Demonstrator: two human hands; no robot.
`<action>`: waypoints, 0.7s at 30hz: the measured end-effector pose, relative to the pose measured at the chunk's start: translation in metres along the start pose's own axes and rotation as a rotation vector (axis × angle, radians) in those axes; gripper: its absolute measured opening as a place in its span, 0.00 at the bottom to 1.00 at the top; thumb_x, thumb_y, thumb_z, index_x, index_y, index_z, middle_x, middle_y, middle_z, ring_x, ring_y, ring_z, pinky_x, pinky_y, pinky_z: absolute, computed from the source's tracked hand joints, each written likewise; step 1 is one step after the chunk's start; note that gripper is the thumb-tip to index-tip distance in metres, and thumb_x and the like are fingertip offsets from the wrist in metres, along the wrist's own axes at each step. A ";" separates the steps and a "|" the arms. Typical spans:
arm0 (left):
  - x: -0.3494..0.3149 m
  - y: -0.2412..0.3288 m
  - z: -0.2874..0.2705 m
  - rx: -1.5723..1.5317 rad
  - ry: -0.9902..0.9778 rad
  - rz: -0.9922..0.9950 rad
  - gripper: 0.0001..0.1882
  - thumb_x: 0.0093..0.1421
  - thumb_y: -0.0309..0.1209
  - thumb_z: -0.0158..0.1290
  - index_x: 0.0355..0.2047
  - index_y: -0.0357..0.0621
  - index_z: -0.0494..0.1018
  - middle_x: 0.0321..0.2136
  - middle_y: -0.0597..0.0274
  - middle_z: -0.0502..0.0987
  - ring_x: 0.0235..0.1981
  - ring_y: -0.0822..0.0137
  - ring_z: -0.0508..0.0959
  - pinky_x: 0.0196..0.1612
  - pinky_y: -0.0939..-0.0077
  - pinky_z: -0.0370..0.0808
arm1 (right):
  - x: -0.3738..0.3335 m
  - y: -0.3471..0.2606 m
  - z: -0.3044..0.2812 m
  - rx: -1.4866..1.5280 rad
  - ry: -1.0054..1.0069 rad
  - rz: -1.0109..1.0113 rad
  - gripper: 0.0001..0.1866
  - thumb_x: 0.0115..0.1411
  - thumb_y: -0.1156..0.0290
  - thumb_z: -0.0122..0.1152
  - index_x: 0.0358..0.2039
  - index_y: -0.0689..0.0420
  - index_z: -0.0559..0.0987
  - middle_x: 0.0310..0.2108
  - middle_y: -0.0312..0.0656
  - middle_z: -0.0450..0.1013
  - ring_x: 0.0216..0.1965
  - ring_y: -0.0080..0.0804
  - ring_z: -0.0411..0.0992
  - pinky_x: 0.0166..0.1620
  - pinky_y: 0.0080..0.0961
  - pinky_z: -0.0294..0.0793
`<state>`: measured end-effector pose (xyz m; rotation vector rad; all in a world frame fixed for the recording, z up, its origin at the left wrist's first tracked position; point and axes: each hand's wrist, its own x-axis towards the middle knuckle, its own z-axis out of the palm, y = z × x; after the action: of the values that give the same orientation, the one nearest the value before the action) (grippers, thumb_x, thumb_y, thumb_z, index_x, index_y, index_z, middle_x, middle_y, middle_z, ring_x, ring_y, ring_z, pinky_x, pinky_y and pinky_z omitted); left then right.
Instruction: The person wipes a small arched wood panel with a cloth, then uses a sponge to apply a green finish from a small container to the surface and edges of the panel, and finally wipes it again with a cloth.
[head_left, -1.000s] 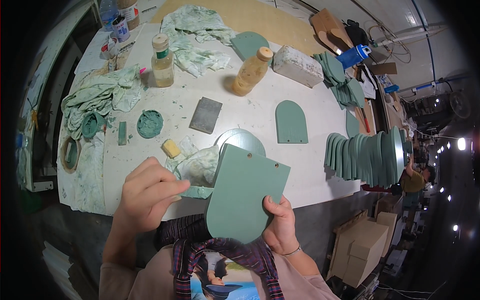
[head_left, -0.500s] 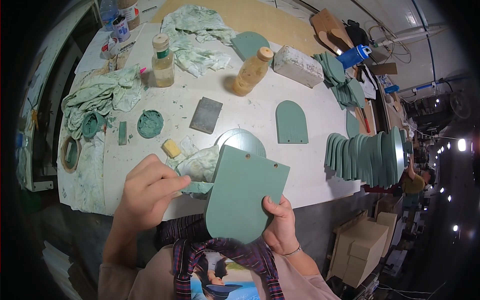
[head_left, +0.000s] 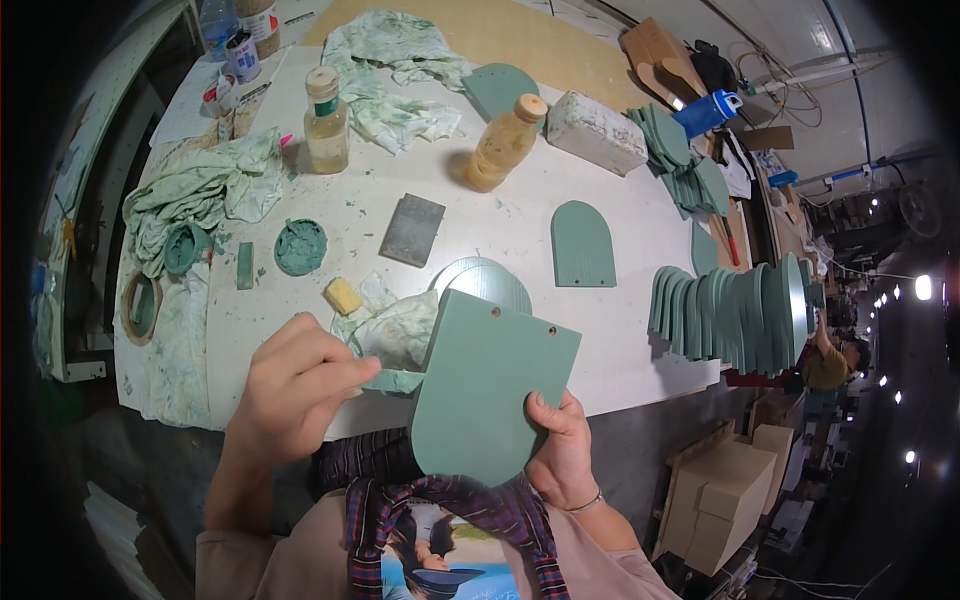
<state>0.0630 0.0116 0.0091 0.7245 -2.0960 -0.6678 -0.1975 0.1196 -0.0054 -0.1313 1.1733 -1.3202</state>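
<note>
The person near me has a round-ended green panel point(head_left: 490, 400) over the lap, at the near edge of the white table point(head_left: 625, 365), its straight end with two small holes facing away from the body. The right hand point(head_left: 562, 450) clasps its right edge, thumb flat on the face; I can't see the fingers behind. The left hand point(head_left: 300, 385) pinches a flat, green-smeared strip point(head_left: 397, 381) narrowly between thumb and fingers, its far end meeting the panel's left edge; how hard it presses, I can't tell. Just beyond the panel, and partly covered by it, lies a shiny round-ended piece point(head_left: 484, 280). Left of the panel and a little beyond are a crumpled cloth point(head_left: 408, 330) and a yellow sponge point(head_left: 343, 296), with a tub of green paste point(head_left: 300, 248) farther out. A grey block point(head_left: 412, 230) sits well beyond the panel, slightly left. To the panel's right, well apart, stands a row of similar green boards point(head_left: 725, 315).
</note>
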 end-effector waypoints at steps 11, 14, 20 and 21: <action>-0.002 -0.001 -0.001 0.004 0.010 0.002 0.20 0.38 0.15 0.60 0.36 0.38 0.79 0.25 0.59 0.74 0.24 0.59 0.70 0.25 0.70 0.67 | -0.002 0.000 0.000 -0.020 -0.009 -0.011 0.20 0.60 0.70 0.63 0.51 0.66 0.74 0.47 0.46 0.76 0.46 0.36 0.76 0.52 0.33 0.76; -0.004 -0.002 0.000 -0.038 0.030 0.007 0.18 0.40 0.16 0.60 0.36 0.37 0.79 0.23 0.59 0.75 0.22 0.59 0.71 0.24 0.70 0.67 | -0.003 0.000 0.001 -0.022 -0.017 -0.038 0.20 0.60 0.70 0.63 0.51 0.66 0.74 0.47 0.47 0.76 0.47 0.36 0.76 0.52 0.33 0.76; -0.015 -0.001 0.007 -0.185 0.012 -0.154 0.11 0.49 0.17 0.57 0.35 0.33 0.78 0.18 0.58 0.77 0.18 0.62 0.75 0.22 0.73 0.69 | -0.003 -0.001 -0.001 -0.021 -0.001 -0.039 0.20 0.60 0.71 0.63 0.51 0.66 0.74 0.47 0.47 0.76 0.46 0.36 0.76 0.52 0.32 0.75; -0.015 0.000 0.007 -0.204 0.000 -0.174 0.10 0.50 0.17 0.57 0.35 0.33 0.78 0.18 0.58 0.77 0.18 0.63 0.75 0.23 0.73 0.70 | -0.003 -0.001 -0.001 -0.018 -0.001 -0.038 0.20 0.60 0.71 0.63 0.51 0.66 0.74 0.47 0.47 0.76 0.46 0.36 0.76 0.52 0.32 0.75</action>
<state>0.0646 0.0235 -0.0022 0.7955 -1.9440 -0.9619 -0.1990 0.1220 -0.0036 -0.1676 1.1873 -1.3427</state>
